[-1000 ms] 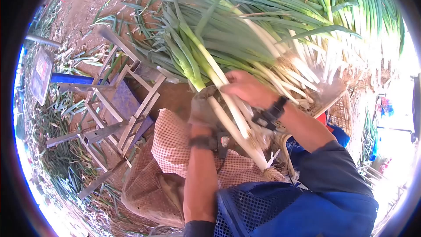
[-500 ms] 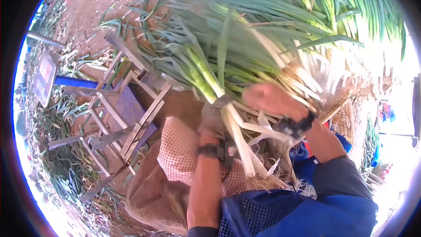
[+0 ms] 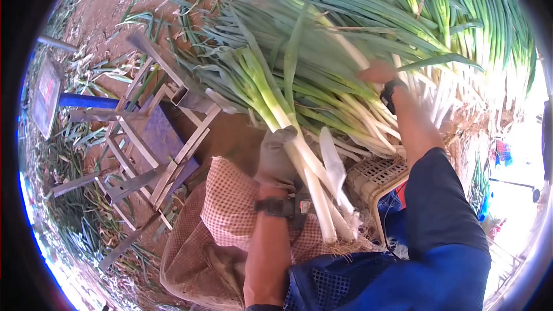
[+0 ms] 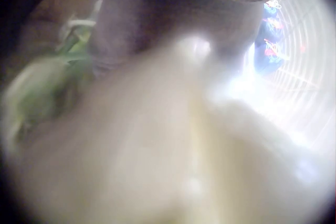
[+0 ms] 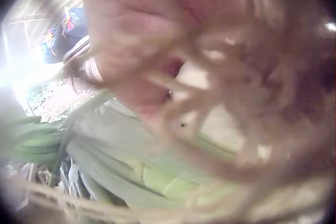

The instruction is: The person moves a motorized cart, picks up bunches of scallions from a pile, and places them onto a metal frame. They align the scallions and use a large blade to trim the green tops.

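My left hand (image 3: 275,158), in a grey glove, grips a few long green onions (image 3: 311,164), leaves pointing up and away, white root ends toward my lap. A loose pale skin (image 3: 333,164) hangs beside their stems. In the left wrist view the white stems (image 4: 131,145) fill the picture, blurred. Farther off, my bare right hand (image 3: 380,72) reaches over the big pile of green onions (image 3: 368,8). Its fingers curl round the white stem of a green onion (image 5: 191,77), whose roots (image 5: 210,103) hang before the right wrist camera.
A metal frame (image 3: 158,158) lies at left near a scale with a display (image 3: 47,98). A red-checked cloth (image 3: 227,196) and brown mesh sack (image 3: 201,270) cover my lap area. A plastic crate (image 3: 377,175) stands at right. Leaf scraps litter the ground.
The right hand has left the stems in the left hand and moved up and right to the pile, taking hold of another green onion. The left hand keeps its grip; a skin now hangs loose.
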Motion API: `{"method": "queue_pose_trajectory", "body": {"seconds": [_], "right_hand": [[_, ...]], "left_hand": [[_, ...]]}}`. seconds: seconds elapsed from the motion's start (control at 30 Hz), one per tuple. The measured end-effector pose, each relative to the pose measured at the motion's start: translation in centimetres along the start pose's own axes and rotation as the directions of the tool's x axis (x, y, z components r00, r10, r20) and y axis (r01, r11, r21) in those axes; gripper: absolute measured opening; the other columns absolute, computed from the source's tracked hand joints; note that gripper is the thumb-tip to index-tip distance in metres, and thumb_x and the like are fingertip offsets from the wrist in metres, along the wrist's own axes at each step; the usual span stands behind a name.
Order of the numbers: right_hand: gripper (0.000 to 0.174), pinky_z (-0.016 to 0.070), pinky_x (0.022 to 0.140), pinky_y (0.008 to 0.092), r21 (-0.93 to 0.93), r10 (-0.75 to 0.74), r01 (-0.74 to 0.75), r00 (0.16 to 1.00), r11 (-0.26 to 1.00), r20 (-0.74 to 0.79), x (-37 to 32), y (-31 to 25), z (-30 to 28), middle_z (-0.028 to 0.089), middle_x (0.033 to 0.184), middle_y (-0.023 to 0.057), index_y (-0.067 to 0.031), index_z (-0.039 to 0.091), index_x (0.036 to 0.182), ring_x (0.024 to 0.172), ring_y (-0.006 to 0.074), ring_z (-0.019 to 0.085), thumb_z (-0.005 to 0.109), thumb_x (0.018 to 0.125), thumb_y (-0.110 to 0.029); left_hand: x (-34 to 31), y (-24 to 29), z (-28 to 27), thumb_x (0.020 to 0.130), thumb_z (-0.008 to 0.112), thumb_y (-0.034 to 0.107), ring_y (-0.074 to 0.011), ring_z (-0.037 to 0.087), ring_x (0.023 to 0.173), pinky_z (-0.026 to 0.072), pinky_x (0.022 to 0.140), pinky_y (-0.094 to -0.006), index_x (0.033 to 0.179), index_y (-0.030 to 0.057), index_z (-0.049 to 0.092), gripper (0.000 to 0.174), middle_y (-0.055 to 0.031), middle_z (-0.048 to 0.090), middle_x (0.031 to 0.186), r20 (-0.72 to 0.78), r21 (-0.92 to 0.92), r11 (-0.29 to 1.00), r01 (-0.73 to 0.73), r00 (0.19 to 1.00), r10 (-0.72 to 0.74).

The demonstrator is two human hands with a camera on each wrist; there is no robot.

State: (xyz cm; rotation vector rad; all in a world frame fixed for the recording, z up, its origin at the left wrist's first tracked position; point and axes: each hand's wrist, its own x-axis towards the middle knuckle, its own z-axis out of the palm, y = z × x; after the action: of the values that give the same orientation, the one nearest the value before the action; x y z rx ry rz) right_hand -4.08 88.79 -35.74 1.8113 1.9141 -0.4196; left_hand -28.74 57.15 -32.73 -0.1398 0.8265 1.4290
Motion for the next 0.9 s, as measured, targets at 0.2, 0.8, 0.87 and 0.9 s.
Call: {"method": "queue_pose_trajectory", "body": {"seconds": [0.2,0.8,0.87,0.9], "right_hand": [[0.074,0.0440,0.105,0.0483,0.084,0.049,-0.053,0.998,0.995,0.051,-0.2,-1.4,-1.3,0.065,0.133,0.0241,-0.0014,0.072,0.122,0.122,0.0395,0.060,0.073,0.074,-0.059],[0.083,0.0522,0.094,0.0395,0.831,-0.462,0.195,0.883,0.520,0.082,-26.3,-3.5,4.3,0.067,0.115,0.0185,0.0111,0.041,0.139,0.104,0.0276,0.066,0.079,0.089,-0.044],[0.089,0.0502,0.100,0.0418,0.694,-0.396,0.137,0.890,0.706,0.227,-29.9,-2.0,5.4,0.065,0.122,0.0252,0.0104,0.039,0.141,0.114,0.0339,0.065,0.080,0.087,-0.048],[0.091,0.0497,0.100,0.0424,0.677,-0.404,0.153,0.885,0.719,0.229,-31.6,-1.5,6.3,0.064,0.123,0.0267,0.0106,0.039,0.141,0.116,0.0355,0.064,0.080,0.086,-0.050]], "left_hand": [[0.2,0.0,0.1,0.081,0.066,0.016,-0.0314,0.067,0.088,0.0587,0.088,-0.0449,0.123,-0.0048,0.059,0.048,-0.0169,0.066,0.099,0.022,-0.093,0.996,0.010,1.000,-0.008],[1.7,-2.0,-1.4,0.095,0.061,0.000,-0.0232,0.068,0.093,0.0594,0.088,-0.0385,0.137,0.0013,0.048,0.045,-0.0114,0.068,0.106,0.094,0.057,0.987,-0.153,0.985,0.147],[2.0,-2.2,-1.3,0.091,0.064,-0.003,-0.0247,0.069,0.092,0.0608,0.085,-0.0396,0.136,0.0031,0.050,0.047,-0.0125,0.068,0.105,0.045,0.062,0.995,-0.079,0.996,0.077],[2.0,-2.5,-1.2,0.092,0.063,-0.002,-0.0248,0.069,0.092,0.0608,0.084,-0.0395,0.135,0.0029,0.051,0.045,-0.0124,0.068,0.105,0.050,0.057,0.994,-0.088,0.995,0.085]]}}
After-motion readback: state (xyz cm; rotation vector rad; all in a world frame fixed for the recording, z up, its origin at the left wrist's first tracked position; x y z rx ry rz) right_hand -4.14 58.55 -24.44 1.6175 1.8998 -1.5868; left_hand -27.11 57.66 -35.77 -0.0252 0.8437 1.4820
